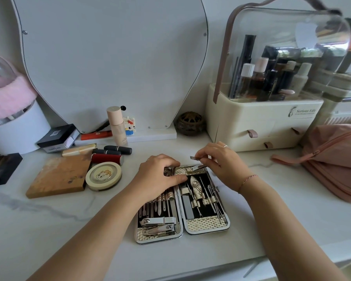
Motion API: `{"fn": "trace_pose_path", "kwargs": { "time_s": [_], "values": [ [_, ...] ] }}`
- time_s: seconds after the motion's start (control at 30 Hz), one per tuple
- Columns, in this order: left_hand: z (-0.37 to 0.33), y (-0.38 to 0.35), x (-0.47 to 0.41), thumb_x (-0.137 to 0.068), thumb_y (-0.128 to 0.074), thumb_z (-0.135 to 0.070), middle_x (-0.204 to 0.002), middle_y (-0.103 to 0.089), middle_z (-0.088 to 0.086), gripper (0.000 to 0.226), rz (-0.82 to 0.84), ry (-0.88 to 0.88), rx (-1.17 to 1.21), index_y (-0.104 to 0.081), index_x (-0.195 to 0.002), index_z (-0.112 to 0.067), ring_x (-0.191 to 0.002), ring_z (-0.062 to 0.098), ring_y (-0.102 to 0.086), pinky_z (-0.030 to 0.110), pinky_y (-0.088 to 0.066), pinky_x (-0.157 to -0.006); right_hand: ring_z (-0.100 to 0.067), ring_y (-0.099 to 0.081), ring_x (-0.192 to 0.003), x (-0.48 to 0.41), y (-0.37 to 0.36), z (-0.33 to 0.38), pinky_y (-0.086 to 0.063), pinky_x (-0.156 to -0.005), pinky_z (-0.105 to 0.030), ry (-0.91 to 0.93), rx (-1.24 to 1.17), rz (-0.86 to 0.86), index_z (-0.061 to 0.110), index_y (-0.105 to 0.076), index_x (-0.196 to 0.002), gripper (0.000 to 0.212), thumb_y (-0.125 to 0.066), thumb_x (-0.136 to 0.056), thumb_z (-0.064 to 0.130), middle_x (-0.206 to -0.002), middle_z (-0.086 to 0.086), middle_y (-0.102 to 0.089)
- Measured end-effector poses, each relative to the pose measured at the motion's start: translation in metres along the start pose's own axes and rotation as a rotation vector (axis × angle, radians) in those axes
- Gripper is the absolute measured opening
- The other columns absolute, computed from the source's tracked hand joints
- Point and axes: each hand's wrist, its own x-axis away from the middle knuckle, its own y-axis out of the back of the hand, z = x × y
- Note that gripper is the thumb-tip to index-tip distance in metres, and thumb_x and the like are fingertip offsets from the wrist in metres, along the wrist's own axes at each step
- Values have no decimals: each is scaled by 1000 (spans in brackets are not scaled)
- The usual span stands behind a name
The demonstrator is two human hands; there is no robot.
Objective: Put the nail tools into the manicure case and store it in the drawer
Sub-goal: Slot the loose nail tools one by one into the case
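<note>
The manicure case [207,226] lies open flat, both black-lined halves facing up. The right hand [219,161] pinches what seems to be a small clipper [197,167], lever raised, over the right half's far end. Just nearer than the left hand [160,171], which holds the left half, slim tools [156,207] and two larger clippers [158,221] sit in that half.

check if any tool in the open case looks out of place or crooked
The nail clipper at the top of the case's right half is not seated. It lies slanted with its lever flipped up, pinched by the right hand. The other visible tools look tucked in place.
</note>
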Motion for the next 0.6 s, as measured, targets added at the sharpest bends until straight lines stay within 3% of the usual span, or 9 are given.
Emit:
{"fn": "trace_pose_path", "kwargs": {
  "time_s": [0.23,0.43,0.6],
  "values": [
    [-1,0,-1,-76,-67,-50,-118,-59,-10,47,-1,3,-8,-63,-116,-26,-113,11,-49,36,-40,-98,-9,-45,-87,-1,-8,6,-30,-77,-17,-28,-70,18,12,-69,-99,16,-55,-90,11,-95,-1,-65],
    [-1,0,0,-75,-68,-50,-117,-59,-11,47,-2,12,-4,-64,-115,-26,-112,10,-49,35,-40,-97,-7,-45,-88,-2,-12,8,-31,-78,-18,-24,-80,27,11,-69,-98,16,-55,-90,11,-95,-1,-65],
    [-1,0,-1,-74,-69,-49,-114,-60,-11,45,-2,17,8,-65,-113,-27,-110,10,-51,36,-41,-96,-6,-45,-86,-3,-15,10,-30,-72,-10,-6,-73,44,11,-68,-99,16,-55,-89,11,-95,0,-64]
  ]
}}
